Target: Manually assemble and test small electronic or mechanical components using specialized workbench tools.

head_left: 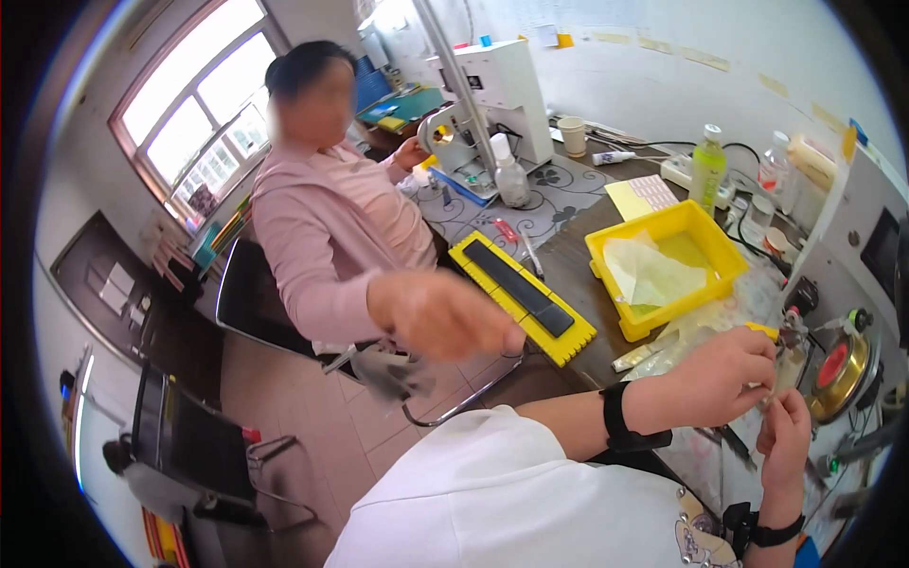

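Note:
My left hand, a black band on its wrist, is closed with its fingertips bent down at the bench machine on the right. Close beside it, my right hand is closed too, thumb and fingers pinched together. The two sets of fingertips almost meet; whatever lies between them is too small to make out. Just beyond them is a gold wheel with a red centre, part of the machine. Clear plastic film lies left of my left hand.
A yellow bin holding white paper stands beyond my hands. A co-worker sits at the left, one blurred hand stretched over a yellow rack with a black strip. Bottles and cables line the wall.

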Available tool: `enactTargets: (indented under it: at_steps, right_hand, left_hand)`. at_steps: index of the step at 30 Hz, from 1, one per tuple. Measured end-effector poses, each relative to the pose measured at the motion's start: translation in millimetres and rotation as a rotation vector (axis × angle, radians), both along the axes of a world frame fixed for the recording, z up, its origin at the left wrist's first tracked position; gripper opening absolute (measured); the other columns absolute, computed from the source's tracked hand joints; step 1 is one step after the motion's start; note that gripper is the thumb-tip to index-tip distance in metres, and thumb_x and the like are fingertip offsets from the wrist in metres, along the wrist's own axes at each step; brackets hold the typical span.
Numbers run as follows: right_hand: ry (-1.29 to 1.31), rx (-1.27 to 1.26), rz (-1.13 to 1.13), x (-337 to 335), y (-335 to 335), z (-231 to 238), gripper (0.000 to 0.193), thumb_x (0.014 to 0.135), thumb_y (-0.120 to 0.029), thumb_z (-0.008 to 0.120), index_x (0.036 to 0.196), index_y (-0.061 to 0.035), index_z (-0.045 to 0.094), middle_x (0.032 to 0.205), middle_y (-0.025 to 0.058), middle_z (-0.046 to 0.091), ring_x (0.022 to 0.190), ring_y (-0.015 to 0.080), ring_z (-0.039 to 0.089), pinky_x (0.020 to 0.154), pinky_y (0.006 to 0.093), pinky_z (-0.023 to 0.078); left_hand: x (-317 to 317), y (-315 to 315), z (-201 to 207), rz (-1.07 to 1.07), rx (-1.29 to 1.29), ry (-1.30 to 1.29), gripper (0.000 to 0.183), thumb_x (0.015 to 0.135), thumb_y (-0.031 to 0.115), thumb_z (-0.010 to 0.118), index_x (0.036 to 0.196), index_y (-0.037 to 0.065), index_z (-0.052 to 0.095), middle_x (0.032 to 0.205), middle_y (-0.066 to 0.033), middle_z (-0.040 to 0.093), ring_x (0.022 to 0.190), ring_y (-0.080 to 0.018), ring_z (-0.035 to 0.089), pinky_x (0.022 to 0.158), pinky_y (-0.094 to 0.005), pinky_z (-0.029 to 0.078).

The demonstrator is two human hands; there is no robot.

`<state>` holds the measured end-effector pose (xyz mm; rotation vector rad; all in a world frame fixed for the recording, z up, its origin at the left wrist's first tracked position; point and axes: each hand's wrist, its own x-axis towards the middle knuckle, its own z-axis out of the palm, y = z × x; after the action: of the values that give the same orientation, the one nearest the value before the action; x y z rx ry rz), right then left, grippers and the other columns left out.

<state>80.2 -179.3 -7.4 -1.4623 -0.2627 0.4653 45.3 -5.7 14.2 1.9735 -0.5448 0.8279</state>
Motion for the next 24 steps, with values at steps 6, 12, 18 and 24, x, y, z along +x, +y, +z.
enactTargets:
  at_steps: [6,12,18,24]
  right_hand:
    - [-0.313,-0.268,0.219,6,-7,-1,0.018,0.081,-0.009,0.052,0.091,0.0052,0.055,0.076,0.0034,0.058,0.068,0.0108,0.052,0.062,0.0231,0.039]
    - [-0.305,-0.325,0.292,-6,3,33,0.004,0.079,-0.004,0.055,0.078,-0.0006,0.057,0.067,-0.0002,0.054,0.064,0.0045,0.047,0.054,0.019,0.037]
    - [-0.294,0.013,0.424,10,-5,-2,0.017,0.079,-0.016,0.058,0.086,0.0,0.059,0.072,0.003,0.058,0.069,0.0072,0.051,0.059,0.0241,0.043]
    - [-0.568,-0.182,0.293,-1,-30,12,0.038,0.079,-0.03,0.06,0.11,-0.0089,0.057,0.086,0.0126,0.062,0.07,0.0214,0.056,0.062,0.0336,0.043]
  left_hand:
    - [-17,3,-1,-0.289,0.169,0.174,0.006,0.066,0.009,0.058,0.069,0.004,0.058,0.08,-0.0135,0.057,0.074,-0.0314,0.054,0.063,-0.038,0.043]
    - [-13,10,5,-0.357,0.154,0.363,0.011,0.07,0.013,0.055,0.074,0.003,0.057,0.071,-0.018,0.055,0.068,-0.0352,0.053,0.059,-0.0418,0.042]
    - [-21,1,11,-0.269,-0.155,0.773,0.008,0.068,0.004,0.059,0.075,0.001,0.057,0.067,-0.0029,0.051,0.066,-0.0146,0.05,0.06,-0.0265,0.04]
    - [-10,-28,-9,-0.709,-0.293,0.696,0.011,0.081,0.008,0.048,0.074,-0.001,0.051,0.068,-0.0033,0.047,0.06,-0.0112,0.038,0.058,-0.0236,0.03]
